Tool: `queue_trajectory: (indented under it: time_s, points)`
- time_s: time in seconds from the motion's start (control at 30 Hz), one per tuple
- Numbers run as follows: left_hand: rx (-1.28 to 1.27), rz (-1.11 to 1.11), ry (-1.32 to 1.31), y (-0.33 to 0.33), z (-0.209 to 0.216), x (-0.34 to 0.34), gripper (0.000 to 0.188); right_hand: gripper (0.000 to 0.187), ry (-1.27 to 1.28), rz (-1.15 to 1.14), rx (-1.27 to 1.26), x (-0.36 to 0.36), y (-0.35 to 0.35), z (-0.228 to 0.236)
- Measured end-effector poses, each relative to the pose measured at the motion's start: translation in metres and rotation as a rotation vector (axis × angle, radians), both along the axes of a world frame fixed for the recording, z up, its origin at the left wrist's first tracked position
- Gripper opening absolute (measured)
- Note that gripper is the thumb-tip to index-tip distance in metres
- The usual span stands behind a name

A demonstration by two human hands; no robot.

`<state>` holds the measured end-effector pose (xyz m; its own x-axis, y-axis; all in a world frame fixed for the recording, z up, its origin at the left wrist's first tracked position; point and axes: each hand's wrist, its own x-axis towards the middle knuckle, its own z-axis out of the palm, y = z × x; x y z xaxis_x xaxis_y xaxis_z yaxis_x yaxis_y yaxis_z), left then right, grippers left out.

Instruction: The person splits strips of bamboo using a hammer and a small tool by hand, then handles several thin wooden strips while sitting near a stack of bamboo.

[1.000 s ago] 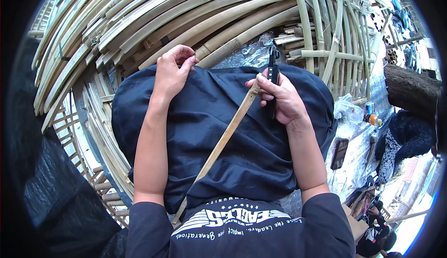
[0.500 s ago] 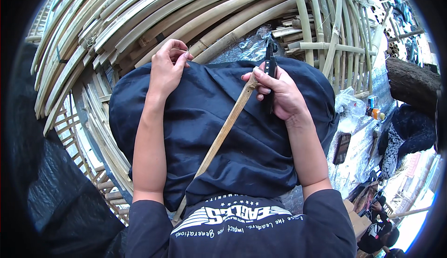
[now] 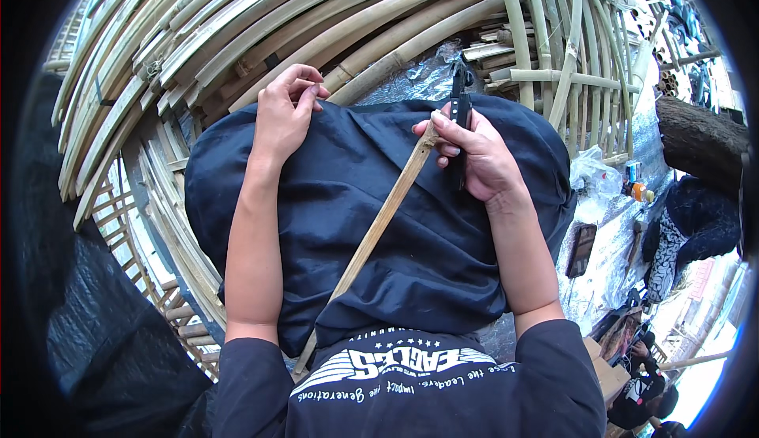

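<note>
My left hand (image 3: pixel 286 110) is raised above my left knee, its fingers curled in a pinch. Whatever lies between thumb and fingertips is too small to make out. Over my right thigh, my right hand (image 3: pixel 474 145) grips a black-handled tool (image 3: pixel 456 108) with pale rivets, held upright; its lower part is partly hidden by the fingers. The same hand's thumb and fingers hold the rough, knobbly upper end of a long wooden stick (image 3: pixel 385 217). This stick slants down to the left across the dark cloth (image 3: pixel 427 256) on my lap, passing under a fold near my shirt.
Split bamboo strips (image 3: pixel 261 35) are stacked ahead and to the left. A bamboo lattice (image 3: pixel 569 58) stands at the far right. On the silvery sheet at right lie a phone (image 3: pixel 581 250) and a clear plastic bag (image 3: pixel 594 173). A thick log (image 3: pixel 700 141) lies beyond them.
The thin pale sliver that showed at my left fingertips is now hardly visible, and those fingers have shifted slightly. My right hand, the tool and the stick are nearly still.
</note>
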<state>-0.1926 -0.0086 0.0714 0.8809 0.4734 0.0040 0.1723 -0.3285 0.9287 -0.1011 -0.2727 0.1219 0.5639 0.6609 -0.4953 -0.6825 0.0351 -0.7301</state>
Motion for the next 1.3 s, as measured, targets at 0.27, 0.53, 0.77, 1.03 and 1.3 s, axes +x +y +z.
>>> queue_trajectory:
  time_s: [0.27, 0.53, 0.77, 1.03, 1.3]
  points:
    - [0.017, -0.019, 0.004, -0.001, 0.001, 0.000, 0.010, 0.029, 0.005, -0.063, 0.017, -0.001, -0.001, -0.012]
    - [-0.002, -0.019, -0.005, -0.001, 0.000, 0.000, 0.010, 0.033, -0.015, -0.090, -0.001, -0.001, 0.001, -0.013]
    - [0.017, -0.040, 0.055, -0.001, 0.004, -0.002, 0.013, 0.032, -0.093, -0.059, -0.078, -0.002, 0.005, -0.009]
    - [0.054, -0.011, 0.065, -0.003, 0.006, -0.003, 0.015, 0.026, -0.075, -0.058, -0.030, -0.001, 0.003, -0.011]
    - [0.105, -0.013, 0.058, -0.003, 0.008, -0.005, 0.018, 0.023, -0.018, -0.089, 0.000, -0.001, 0.003, -0.008]
